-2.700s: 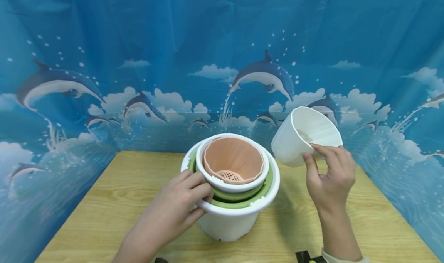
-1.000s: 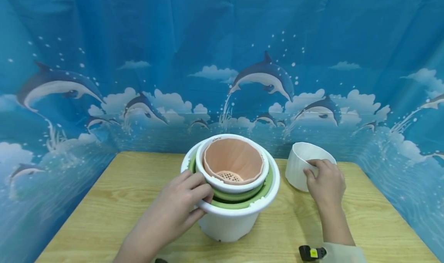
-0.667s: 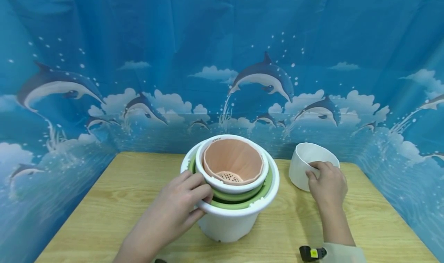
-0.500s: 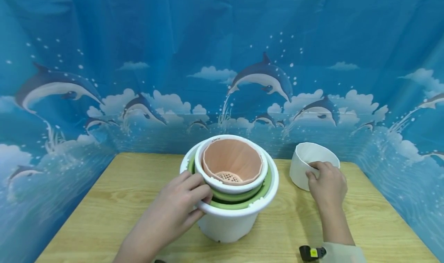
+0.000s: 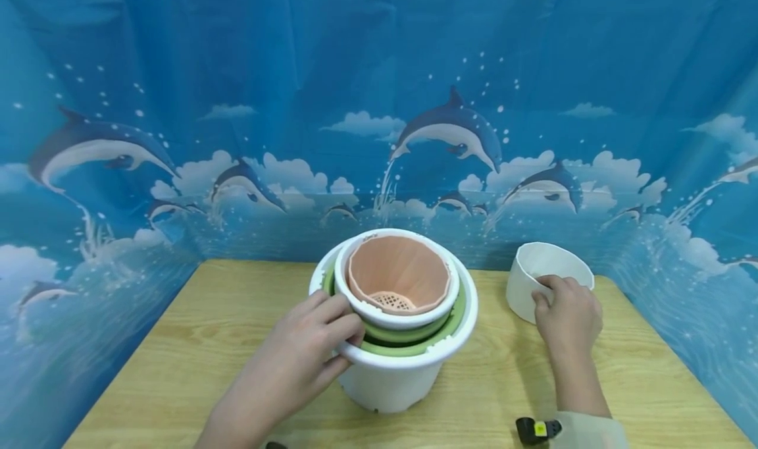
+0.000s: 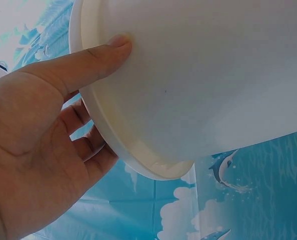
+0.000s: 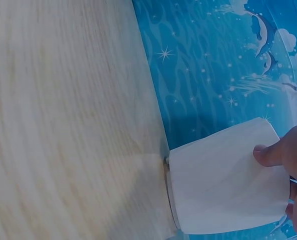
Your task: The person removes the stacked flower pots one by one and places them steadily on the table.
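Note:
A stack of nested flowerpots stands upright mid-table in the head view. Its outermost member is a large white flowerpot (image 5: 391, 386), with green pots (image 5: 408, 350), a smaller white pot (image 5: 393, 320) and a terracotta-coloured pot (image 5: 408, 264) with a grated bottom inside. My left hand (image 5: 310, 340) grips the big pot's rim, thumb on the outer wall (image 6: 188, 85) in the left wrist view. At the back right, my right hand (image 5: 570, 311) pinches the near rim of a small white flowerpot (image 5: 524, 291), thumb (image 7: 268, 155) outside it. That pot stands on the table.
The wooden table (image 5: 195, 370) reaches back to a blue dolphin-print curtain (image 5: 331, 106), which also lines both sides. A black device with a yellow mark (image 5: 537, 429) sits by the right sleeve (image 5: 592, 430).
My right hand has lowered the small white flowerpot from the air onto the table, then shifted it slightly right. My left hand has stayed on the big pot's rim.

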`<state>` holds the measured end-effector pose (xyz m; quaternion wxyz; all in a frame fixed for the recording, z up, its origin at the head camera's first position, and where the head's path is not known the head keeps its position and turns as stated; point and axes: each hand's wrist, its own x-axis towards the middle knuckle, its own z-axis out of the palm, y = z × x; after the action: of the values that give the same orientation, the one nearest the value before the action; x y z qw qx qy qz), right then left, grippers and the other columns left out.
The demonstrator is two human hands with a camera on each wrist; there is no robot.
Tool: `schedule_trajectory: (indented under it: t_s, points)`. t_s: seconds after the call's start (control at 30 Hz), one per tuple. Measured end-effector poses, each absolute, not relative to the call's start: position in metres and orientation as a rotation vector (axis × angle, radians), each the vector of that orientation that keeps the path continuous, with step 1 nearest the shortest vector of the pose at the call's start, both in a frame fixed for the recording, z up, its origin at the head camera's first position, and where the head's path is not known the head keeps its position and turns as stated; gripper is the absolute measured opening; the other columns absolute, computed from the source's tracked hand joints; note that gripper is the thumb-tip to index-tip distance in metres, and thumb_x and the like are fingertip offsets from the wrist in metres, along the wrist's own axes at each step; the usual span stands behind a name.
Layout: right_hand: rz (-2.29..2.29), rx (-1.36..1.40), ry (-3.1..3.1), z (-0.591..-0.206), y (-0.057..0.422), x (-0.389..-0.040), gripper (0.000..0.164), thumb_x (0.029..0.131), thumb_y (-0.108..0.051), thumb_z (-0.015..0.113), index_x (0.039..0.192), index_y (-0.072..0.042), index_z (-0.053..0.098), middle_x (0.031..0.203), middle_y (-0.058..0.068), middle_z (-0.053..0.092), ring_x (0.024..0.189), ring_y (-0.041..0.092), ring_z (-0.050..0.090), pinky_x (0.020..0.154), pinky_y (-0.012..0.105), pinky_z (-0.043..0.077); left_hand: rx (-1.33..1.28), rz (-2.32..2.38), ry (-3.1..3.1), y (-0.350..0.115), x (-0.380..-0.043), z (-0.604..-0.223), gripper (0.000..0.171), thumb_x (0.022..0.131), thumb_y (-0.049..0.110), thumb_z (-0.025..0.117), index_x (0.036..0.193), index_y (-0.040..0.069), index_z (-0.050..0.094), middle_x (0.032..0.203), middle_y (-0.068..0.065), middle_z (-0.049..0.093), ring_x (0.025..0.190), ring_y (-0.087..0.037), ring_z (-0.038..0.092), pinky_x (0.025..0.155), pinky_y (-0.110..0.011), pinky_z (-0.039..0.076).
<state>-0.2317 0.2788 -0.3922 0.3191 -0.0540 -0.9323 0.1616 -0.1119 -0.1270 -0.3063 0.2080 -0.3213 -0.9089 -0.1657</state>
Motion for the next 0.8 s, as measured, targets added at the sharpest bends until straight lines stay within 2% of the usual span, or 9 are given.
schedule_trajectory:
  t_s: [0.23, 0.5, 0.7, 0.8]
  points:
    - [0.42, -0.159, -2.46, -0.394, 0.287, -0.232, 0.022, 0.086, -0.008, 0.07, 0.109, -0.006, 0.071, 0.101, 0.024, 0.066, 0.091, 0.049, 0.056, 0.086, 0.065, 0.039, -0.892, -0.457, -2.537, -0.126, -0.112, -0.306, 0.032, 0.078, 0.025, 0.086, 0.085, 0.031, 0.056, 0.096, 0.02, 0.051, 0.089, -0.006, 0.043, 0.076, -0.028, 0.046]
    - [0.426, -0.2, -2.488, -0.391, 0.296, -0.232, 0.023, 0.088, -0.003, 0.06, 0.11, -0.001, 0.069, 0.103, 0.027, 0.063, 0.096, 0.052, 0.053, 0.087, 0.064, 0.039, -0.885, -0.466, -2.548, -0.125, -0.112, -0.305, 0.032, 0.079, 0.025, 0.086, 0.085, 0.032, 0.055, 0.096, 0.02, 0.051, 0.09, -0.005, 0.043, 0.077, -0.029, 0.046]
    - [0.518, -0.23, -2.478, -0.392, 0.292, -0.232, 0.031, 0.092, -0.011, 0.065, 0.122, -0.005, 0.064, 0.121, 0.028, 0.056, 0.111, 0.052, 0.045, 0.092, 0.063, 0.035, -0.875, -0.467, -2.558, -0.125, -0.112, -0.306, 0.032, 0.078, 0.025, 0.086, 0.084, 0.032, 0.055, 0.095, 0.02, 0.051, 0.089, -0.005, 0.043, 0.077, -0.028, 0.046]
    - [0.55, -0.207, -2.436, -0.39, 0.288, -0.232, 0.032, 0.092, -0.013, 0.068, 0.122, -0.005, 0.064, 0.124, 0.027, 0.053, 0.116, 0.05, 0.041, 0.096, 0.063, 0.031, -0.881, -0.468, -2.549, -0.125, -0.112, -0.306, 0.032, 0.079, 0.025, 0.086, 0.084, 0.032, 0.056, 0.095, 0.02, 0.05, 0.089, -0.005, 0.043, 0.077, -0.029, 0.047]
